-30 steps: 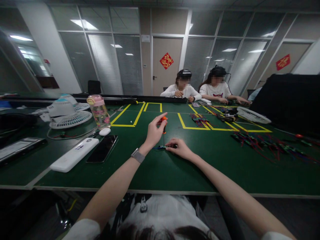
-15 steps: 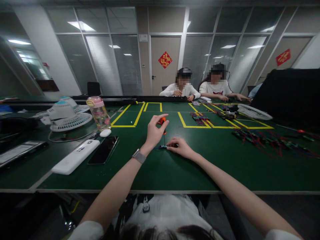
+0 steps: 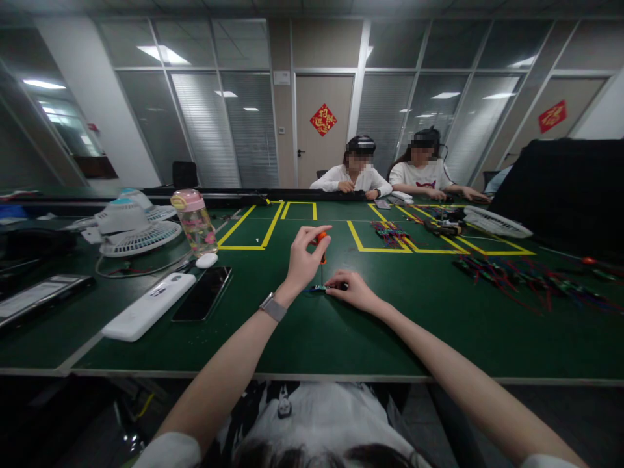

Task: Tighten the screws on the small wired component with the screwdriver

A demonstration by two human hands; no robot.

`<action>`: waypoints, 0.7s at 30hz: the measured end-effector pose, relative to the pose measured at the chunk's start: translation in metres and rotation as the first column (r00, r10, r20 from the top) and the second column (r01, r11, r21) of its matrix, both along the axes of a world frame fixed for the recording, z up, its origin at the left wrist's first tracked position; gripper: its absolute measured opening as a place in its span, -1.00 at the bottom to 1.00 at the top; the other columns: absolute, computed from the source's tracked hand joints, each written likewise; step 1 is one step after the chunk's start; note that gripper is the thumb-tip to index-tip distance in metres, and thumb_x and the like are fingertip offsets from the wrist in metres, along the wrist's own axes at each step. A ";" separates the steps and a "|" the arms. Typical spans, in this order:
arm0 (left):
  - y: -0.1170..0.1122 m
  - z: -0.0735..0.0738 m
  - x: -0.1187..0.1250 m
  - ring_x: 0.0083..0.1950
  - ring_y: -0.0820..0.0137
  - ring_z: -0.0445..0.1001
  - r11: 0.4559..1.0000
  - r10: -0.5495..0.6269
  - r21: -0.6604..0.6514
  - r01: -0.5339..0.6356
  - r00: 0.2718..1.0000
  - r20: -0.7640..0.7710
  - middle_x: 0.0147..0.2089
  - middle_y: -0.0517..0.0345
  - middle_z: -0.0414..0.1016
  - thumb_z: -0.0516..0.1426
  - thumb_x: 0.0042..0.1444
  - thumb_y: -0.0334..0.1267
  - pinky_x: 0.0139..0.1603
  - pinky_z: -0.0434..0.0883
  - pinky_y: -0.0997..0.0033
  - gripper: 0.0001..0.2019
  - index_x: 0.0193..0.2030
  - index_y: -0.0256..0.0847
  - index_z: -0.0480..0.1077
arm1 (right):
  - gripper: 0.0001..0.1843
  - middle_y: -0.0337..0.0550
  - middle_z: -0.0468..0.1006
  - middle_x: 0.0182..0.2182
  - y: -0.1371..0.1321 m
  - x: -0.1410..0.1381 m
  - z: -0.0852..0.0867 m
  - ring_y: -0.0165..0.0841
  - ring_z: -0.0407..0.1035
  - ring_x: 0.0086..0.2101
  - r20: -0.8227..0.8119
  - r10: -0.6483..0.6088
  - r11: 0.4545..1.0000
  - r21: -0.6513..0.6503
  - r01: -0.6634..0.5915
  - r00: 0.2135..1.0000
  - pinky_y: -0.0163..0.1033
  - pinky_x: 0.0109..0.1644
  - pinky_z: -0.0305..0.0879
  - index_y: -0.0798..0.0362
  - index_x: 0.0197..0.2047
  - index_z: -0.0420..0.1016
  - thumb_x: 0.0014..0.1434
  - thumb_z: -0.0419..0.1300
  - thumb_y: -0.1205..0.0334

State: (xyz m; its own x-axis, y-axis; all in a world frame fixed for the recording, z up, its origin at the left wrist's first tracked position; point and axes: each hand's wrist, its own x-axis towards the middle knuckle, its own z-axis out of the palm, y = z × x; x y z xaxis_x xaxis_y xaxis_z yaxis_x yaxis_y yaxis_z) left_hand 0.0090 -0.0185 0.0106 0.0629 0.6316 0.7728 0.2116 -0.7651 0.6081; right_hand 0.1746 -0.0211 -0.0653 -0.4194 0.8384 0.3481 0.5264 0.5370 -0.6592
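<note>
My left hand (image 3: 305,255) is closed on the orange handle of a screwdriver (image 3: 322,240), with thumb and fingers round it. The screwdriver stands nearly upright, its thin shaft pointing down to a small circuit board (image 3: 318,288) on the green table. With thumb and fingertips, my right hand (image 3: 351,288) pinches the right end of that board and rests on the tabletop. Whether the tip sits in a screw is too small to tell. Thin dark wires show at the board's left end.
To the left are a white phone (image 3: 150,307), a black phone (image 3: 202,294), a pink-lidded bottle (image 3: 195,222) and white fans (image 3: 139,237). Wired circuit boards lie in a small pile (image 3: 391,233) and a larger one (image 3: 507,279) to the right. Two people sit across the table (image 3: 273,344).
The view has tilted up slightly, so everything sits a little lower. My left hand has shifted very slightly on the screwdriver; the right hand keeps its hold on the board.
</note>
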 end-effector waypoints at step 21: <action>0.000 0.001 0.001 -0.14 0.41 0.45 0.999 -0.031 -0.033 0.032 0.999 0.031 -0.15 0.09 0.47 0.08 0.21 -0.24 -0.10 0.40 0.43 -0.76 -0.01 -0.14 0.45 | -0.83 -0.13 0.49 -0.38 0.000 0.000 0.000 -0.40 0.34 -0.41 0.017 -0.001 1.000 0.009 0.001 1.000 -0.27 -0.28 0.28 0.09 -0.25 0.62 0.07 0.27 0.24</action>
